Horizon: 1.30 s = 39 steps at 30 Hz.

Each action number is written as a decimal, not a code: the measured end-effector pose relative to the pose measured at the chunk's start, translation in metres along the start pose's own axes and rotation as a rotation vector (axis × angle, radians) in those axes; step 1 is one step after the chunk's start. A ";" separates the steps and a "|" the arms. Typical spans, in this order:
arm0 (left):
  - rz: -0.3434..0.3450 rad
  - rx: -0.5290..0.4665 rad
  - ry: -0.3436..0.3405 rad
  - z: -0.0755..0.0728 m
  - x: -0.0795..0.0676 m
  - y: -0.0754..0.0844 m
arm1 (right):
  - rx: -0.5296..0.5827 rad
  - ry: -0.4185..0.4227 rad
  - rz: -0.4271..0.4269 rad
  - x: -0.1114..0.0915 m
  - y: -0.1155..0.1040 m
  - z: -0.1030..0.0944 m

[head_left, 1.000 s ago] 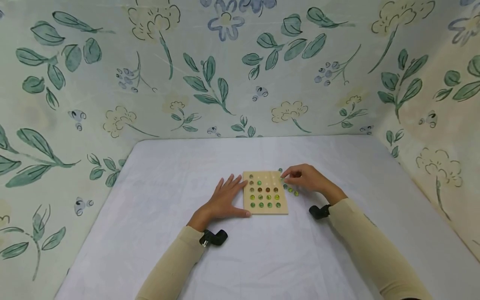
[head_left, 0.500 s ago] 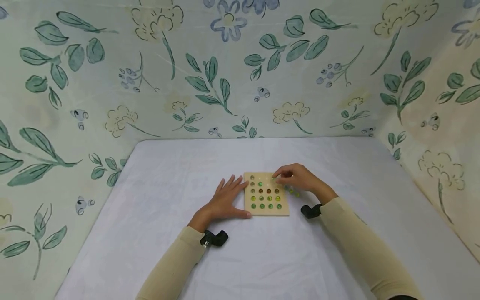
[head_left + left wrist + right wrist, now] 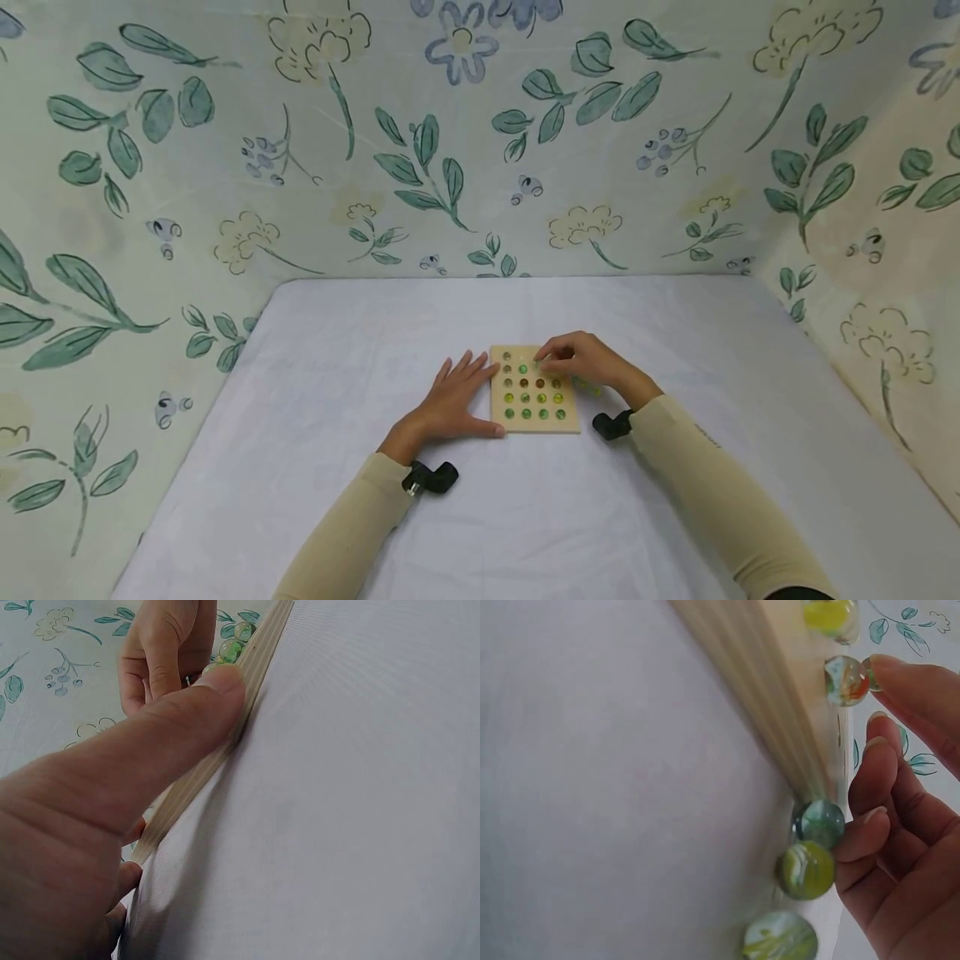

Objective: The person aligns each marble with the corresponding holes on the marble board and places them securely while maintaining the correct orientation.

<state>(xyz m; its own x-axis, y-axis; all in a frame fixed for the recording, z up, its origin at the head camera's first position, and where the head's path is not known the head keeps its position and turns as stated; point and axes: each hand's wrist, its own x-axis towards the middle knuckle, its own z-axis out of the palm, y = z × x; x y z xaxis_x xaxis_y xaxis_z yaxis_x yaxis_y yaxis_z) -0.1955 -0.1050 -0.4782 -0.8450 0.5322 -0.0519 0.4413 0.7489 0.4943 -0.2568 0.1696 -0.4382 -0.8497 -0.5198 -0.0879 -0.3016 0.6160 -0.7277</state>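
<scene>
A square pale wooden board (image 3: 534, 424) lies on the white-covered table, glass marbles sitting in rows of its hollows. My left hand (image 3: 447, 405) rests at its left side with fingers spread, fingertips at the left edge and thumb at the near left corner. Over the board's far right part, my right hand (image 3: 588, 361) pinches a small greenish marble (image 3: 874, 675) between thumb and finger. That marble shows close beside an orange-and-white marble (image 3: 847, 681) seated on the board. My right palm and fingers hide the board's far right hollows in the head view.
Several loose marbles, among them a yellow-green marble (image 3: 807, 869), lie on the cloth beside the board's right edge, partly under my right hand. The white cloth (image 3: 480, 517) spreads around the board. A floral curtain (image 3: 480, 183) stands behind the table.
My right hand has moved left from the loose marbles beside the board to over its far rows, carrying a marble. My left hand keeps its place at the board's edge.
</scene>
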 end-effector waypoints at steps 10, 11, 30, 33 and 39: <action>-0.002 0.002 -0.006 -0.002 0.000 0.000 | 0.010 -0.014 0.016 0.000 -0.003 0.003; -0.002 0.003 -0.006 -0.002 0.000 0.001 | 0.008 -0.013 0.019 0.000 -0.003 0.003; -0.011 0.001 -0.007 -0.002 0.002 -0.001 | 0.022 -0.019 0.063 0.004 0.001 0.004; -0.010 -0.002 -0.007 -0.002 0.002 0.000 | 0.022 -0.018 0.063 0.004 0.001 0.004; -0.010 -0.002 -0.009 -0.001 0.002 -0.001 | 0.017 -0.016 0.051 0.003 0.004 0.003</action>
<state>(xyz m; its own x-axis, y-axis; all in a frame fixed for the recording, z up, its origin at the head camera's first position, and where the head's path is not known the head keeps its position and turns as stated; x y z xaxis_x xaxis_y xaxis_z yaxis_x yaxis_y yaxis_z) -0.1975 -0.1051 -0.4780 -0.8467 0.5282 -0.0650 0.4322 0.7537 0.4952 -0.2594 0.1684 -0.4432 -0.8567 -0.4976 -0.1354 -0.2509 0.6316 -0.7335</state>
